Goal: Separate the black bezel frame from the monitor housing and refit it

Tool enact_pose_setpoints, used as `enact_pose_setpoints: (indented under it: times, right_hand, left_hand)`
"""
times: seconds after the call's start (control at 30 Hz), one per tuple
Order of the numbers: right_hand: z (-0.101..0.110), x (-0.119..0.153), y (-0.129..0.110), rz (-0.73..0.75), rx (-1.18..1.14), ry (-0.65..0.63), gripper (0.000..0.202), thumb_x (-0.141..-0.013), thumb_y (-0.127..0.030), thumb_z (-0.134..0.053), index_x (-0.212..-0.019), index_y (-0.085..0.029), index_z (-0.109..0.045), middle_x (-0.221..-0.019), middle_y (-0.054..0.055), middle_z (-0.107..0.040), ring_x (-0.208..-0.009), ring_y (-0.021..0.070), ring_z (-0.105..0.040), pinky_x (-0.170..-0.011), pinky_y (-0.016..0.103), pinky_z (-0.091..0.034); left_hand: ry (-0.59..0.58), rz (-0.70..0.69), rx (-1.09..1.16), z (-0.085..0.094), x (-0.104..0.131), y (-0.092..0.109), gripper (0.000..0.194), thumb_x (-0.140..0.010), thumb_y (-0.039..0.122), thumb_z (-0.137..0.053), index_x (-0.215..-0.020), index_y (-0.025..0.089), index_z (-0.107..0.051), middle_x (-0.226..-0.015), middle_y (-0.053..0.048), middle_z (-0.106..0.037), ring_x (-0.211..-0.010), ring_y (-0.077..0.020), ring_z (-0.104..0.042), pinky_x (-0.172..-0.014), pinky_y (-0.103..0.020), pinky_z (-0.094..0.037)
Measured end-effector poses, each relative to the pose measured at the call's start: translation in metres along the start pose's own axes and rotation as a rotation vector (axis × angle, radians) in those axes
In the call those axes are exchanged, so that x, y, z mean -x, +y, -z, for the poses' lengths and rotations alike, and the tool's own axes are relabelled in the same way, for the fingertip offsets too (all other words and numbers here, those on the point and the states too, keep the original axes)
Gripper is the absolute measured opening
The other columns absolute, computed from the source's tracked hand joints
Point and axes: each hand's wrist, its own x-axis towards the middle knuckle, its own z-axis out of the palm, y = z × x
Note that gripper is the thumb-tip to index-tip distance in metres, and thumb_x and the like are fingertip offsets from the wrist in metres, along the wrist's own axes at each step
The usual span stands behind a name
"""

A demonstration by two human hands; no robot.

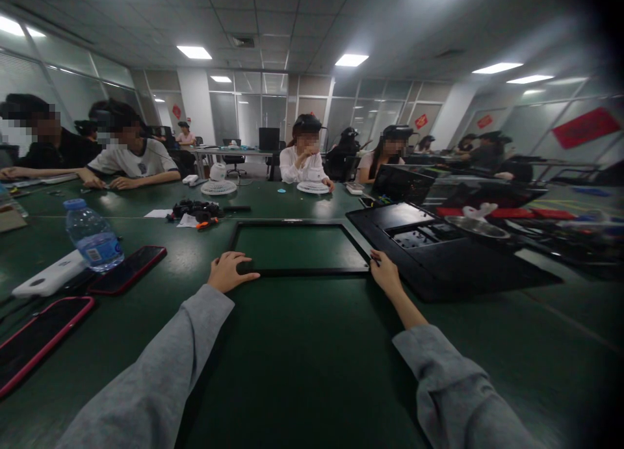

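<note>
A thin black rectangular frame (312,272) lies on the green table in front of me, with the tabletop showing through its opening. At its near left corner is my left hand (228,271), thumb along the near bar and fingers over the left side, gripping the corner. My right hand (386,271) has its fingers closed around the near right corner. A small dark spot shows at those fingertips, too small to make out. Both hands partly hide the corners they hold.
Right of the frame lies a large black panel (468,267) with a metal bowl (478,227) at its far edge. To the left are a water bottle (95,238), a phone (129,270), another phone (39,338) and a white device (51,273). Black parts (195,210) lie beyond; people sit across.
</note>
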Motion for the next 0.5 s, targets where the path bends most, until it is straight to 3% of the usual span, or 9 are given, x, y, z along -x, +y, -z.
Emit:
enact_pose_setpoints:
  times: [0.17,0.3,0.5]
  right_hand:
    - [0.003,0.005,-0.01,0.003,0.015,-0.004,0.041,-0.082,-0.017,-0.05,-0.121,-0.016,-0.061,-0.119,0.015,-0.069,-0.112,0.0258,-0.064,-0.103,0.044,-0.044]
    - [0.011,0.005,-0.011,0.023,0.088,0.041,0.043,-0.083,-0.019,-0.048,-0.124,-0.014,-0.06,-0.121,0.016,-0.067,-0.115,0.0266,-0.062,-0.104,0.044,-0.042]
    - [0.043,0.005,-0.006,-0.014,0.172,0.238,0.046,-0.081,-0.019,-0.046,-0.124,-0.01,-0.06,-0.12,0.019,-0.062,-0.118,0.0308,-0.055,-0.105,0.049,-0.039]
  left_hand:
    - [0.057,0.026,0.031,0.001,0.0,0.002,0.049,-0.078,0.072,-0.059,-0.098,0.028,-0.07,-0.124,-0.005,-0.064,-0.122,-0.0295,-0.053,-0.102,-0.049,-0.038]
    - [0.069,0.039,0.049,0.003,-0.001,0.002,0.047,-0.079,0.07,-0.06,-0.092,0.025,-0.068,-0.116,-0.006,-0.065,-0.116,-0.0278,-0.056,-0.098,-0.045,-0.042]
    - [0.065,0.055,0.059,0.0,-0.002,-0.002,0.047,-0.074,0.069,-0.066,-0.092,0.026,-0.069,-0.116,-0.006,-0.065,-0.118,-0.0297,-0.054,-0.1,-0.049,-0.039]
